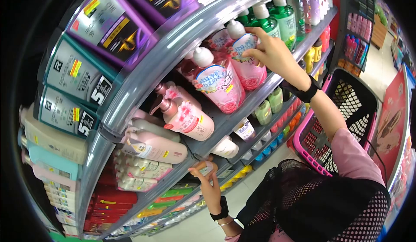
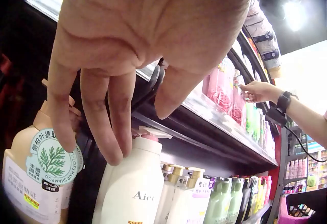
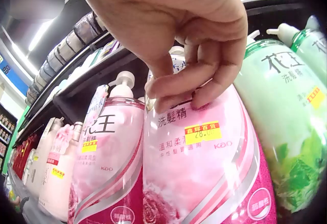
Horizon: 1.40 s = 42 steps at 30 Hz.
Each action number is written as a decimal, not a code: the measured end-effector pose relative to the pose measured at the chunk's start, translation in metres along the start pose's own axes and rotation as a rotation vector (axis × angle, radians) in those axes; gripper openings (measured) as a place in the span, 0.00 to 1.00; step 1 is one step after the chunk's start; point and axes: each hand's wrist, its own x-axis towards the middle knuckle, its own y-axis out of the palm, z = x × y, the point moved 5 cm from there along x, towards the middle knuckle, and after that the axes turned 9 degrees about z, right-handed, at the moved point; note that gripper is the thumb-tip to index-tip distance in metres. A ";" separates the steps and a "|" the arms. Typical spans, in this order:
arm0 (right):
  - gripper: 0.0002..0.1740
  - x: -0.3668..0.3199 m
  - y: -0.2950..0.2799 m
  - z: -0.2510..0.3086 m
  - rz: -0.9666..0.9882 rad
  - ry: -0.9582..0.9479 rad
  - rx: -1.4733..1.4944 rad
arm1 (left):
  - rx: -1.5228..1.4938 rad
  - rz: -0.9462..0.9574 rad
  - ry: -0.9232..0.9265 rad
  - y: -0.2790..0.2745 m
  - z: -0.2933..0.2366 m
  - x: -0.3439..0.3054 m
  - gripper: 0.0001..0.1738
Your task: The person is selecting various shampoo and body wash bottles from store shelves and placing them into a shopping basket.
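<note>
My right hand (image 1: 277,53) reaches up to a pink shampoo pump bottle (image 1: 251,75) on the shelf. Its curled thumb and fingers pinch the edge of the blue floral neck tag (image 1: 242,45). In the right wrist view, those fingers partly cover the bottle's upper front, above its yellow price sticker (image 3: 202,132). A matching pink pump bottle (image 3: 110,152) stands beside it, its own tag showing. Lower down, my left hand (image 1: 210,188) holds nothing, fingers loosely bent. In the left wrist view it hangs before a white pump bottle (image 2: 130,188) and a tan shampoo bottle (image 2: 41,157).
Green pump bottles (image 3: 283,116) stand right of the pink ones. Left of them are lighter pink pump bottles (image 1: 186,118). Boxed sets (image 1: 69,77) fill the upper left. A black and pink shopping basket (image 1: 303,153) is beside me, and a clear shelf lip (image 1: 125,99) runs along the upper shelf.
</note>
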 end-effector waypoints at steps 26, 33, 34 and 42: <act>0.11 -0.360 -0.130 -0.097 -0.165 0.795 -0.238 | -0.207 0.084 0.322 0.060 -0.113 0.045 0.29; 0.25 -0.478 -0.130 -0.140 -0.129 1.102 -0.527 | -0.089 0.202 0.237 0.078 -0.129 0.059 0.42; 0.33 -0.493 -0.125 -0.150 -0.129 1.092 -0.558 | -0.079 0.211 0.214 0.078 -0.130 0.058 0.43; 0.48 -0.518 -0.092 -0.173 -0.121 1.118 -0.733 | 0.242 0.241 0.174 0.048 -0.115 0.057 0.45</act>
